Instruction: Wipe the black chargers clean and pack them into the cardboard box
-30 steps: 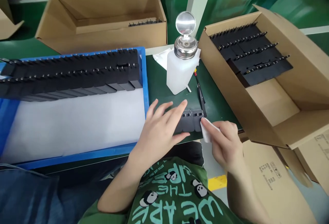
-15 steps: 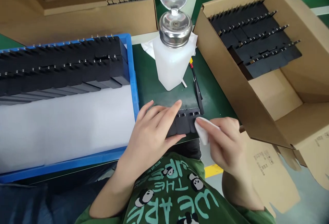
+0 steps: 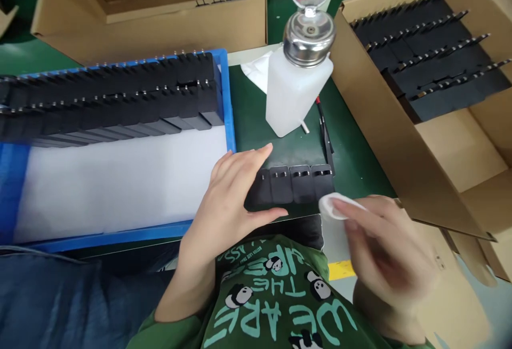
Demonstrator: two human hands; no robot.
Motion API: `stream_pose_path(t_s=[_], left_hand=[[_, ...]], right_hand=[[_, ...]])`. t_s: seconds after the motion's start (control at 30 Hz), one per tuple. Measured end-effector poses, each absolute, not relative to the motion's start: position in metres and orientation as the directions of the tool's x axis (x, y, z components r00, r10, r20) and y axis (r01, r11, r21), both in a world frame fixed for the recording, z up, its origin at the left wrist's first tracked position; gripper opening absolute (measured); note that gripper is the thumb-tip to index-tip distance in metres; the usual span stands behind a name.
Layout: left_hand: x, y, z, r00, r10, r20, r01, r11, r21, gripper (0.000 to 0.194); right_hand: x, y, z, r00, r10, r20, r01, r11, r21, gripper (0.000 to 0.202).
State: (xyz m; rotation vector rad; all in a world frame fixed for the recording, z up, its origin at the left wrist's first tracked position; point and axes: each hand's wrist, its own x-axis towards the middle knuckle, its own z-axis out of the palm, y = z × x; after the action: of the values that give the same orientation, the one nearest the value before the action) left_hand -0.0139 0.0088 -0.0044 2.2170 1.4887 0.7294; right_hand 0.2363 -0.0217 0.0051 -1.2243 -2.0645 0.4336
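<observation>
Several black plug adapters (image 3: 281,188), each with metal pins, stand side by side in a row near the front edge of the green table. Around the left end of that row is my left hand (image 3: 230,194), thumb and fingers spread apart; it hides the leftmost part, and I cannot tell whether the palm touches it. My right hand (image 3: 388,247), partly blurred, pinches a folded white wiping cloth (image 3: 334,205) just off the row's right front corner. Behind the row stands a white dispenser bottle (image 3: 294,93) with its metal lid flipped up.
On the left, a blue tray (image 3: 230,109) with a white liner holds rows of black adapters (image 3: 160,106). Cardboard boxes stand behind (image 3: 160,34) and at right (image 3: 372,103), both with pinned black pieces. Black tweezers (image 3: 326,138) and white tissue (image 3: 256,69) lie by the bottle.
My right hand has drawn the cloth off the adapters, rightward. My left hand's grip has loosened, and more of the row shows. The camera view has shifted.
</observation>
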Motion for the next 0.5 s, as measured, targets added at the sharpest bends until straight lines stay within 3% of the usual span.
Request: stream_pose_path(t_s=[0.1, 0.23, 0.3, 0.37, 0.5], left_hand=[[-0.021, 0.006, -0.008, 0.294, 0.942, 0.164, 0.715, -0.330, 0.616, 0.091], [-0.018, 0.004, -0.012, 0.289, 0.948, 0.131, 0.715, -0.305, 0.629, 0.085], [-0.017, 0.004, -0.013, 0.285, 0.947, 0.149, 0.711, -0.313, 0.630, 0.082], [-0.017, 0.004, -0.014, 0.290, 0.944, 0.156, 0.703, -0.321, 0.635, 0.080], [-0.020, 0.004, -0.014, 0.311, 0.937, 0.159, 0.682, -0.336, 0.650, 0.083]], right_hand=[[0.206, -0.015, 0.004, -0.446, 0.795, 0.412, 0.598, 0.607, -0.524, 0.058], [0.175, -0.013, 0.001, -0.463, 0.792, 0.398, 0.795, 0.569, -0.208, 0.036], [0.170, -0.020, 0.001, -0.484, 0.789, 0.377, 0.821, 0.559, -0.114, 0.035], [0.172, -0.028, 0.006, -0.530, 0.773, 0.348, 0.795, 0.596, -0.113, 0.037], [0.182, -0.029, 0.018, -0.553, 0.787, 0.273, 0.735, 0.615, -0.286, 0.038]])
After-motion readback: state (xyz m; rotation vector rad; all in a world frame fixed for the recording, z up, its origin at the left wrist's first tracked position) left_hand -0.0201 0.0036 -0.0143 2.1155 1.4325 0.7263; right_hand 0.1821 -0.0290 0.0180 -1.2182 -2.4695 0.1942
